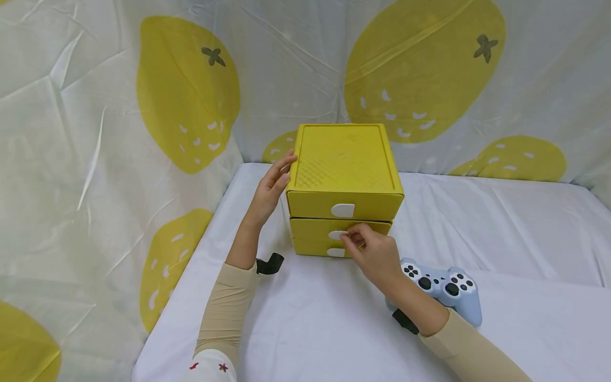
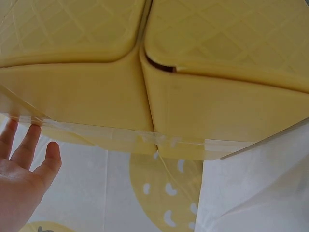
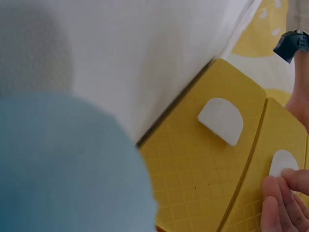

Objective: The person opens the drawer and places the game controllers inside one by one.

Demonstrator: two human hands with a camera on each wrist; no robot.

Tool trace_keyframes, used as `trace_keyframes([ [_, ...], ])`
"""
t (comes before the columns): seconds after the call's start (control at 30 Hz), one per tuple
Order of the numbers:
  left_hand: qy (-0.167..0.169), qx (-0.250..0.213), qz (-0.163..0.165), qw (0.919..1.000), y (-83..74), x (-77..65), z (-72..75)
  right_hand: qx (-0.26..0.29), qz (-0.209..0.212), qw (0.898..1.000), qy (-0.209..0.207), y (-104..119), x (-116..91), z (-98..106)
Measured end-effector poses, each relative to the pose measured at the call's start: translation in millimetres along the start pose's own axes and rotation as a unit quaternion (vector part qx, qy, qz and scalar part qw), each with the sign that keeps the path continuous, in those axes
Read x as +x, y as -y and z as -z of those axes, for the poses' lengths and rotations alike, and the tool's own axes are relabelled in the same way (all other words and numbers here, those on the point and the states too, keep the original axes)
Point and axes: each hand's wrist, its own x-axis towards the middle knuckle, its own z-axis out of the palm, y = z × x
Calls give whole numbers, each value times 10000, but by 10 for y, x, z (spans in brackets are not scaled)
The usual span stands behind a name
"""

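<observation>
Across the white-covered table [image 1: 315, 329], a yellow drawer unit [image 1: 345, 154] is standing — a light-blue game controller [image 1: 439, 286] is lying to its front right. The left hand [image 1: 268, 196], loosely extended, is resting against its left side, while the right hand [image 1: 377, 254] is pinching the middle drawer [image 1: 310, 229]'s white tab [image 1: 336, 234] — seemingly starting to open it. Next, a steady outward pull seems called for, the left hand bracing.

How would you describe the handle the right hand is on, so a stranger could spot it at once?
On the white cloth stands a yellow drawer unit. Down its front, look for the middle white tab, between the top tab and the bottom tab. It is the only one the right hand pinches.
</observation>
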Motion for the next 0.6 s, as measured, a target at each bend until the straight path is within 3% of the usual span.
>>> trace_keyframes([
  [0.6, 37, -130, -114, 9998, 9, 6, 0, -66, -192, 9998, 81, -42, 2, 19],
])
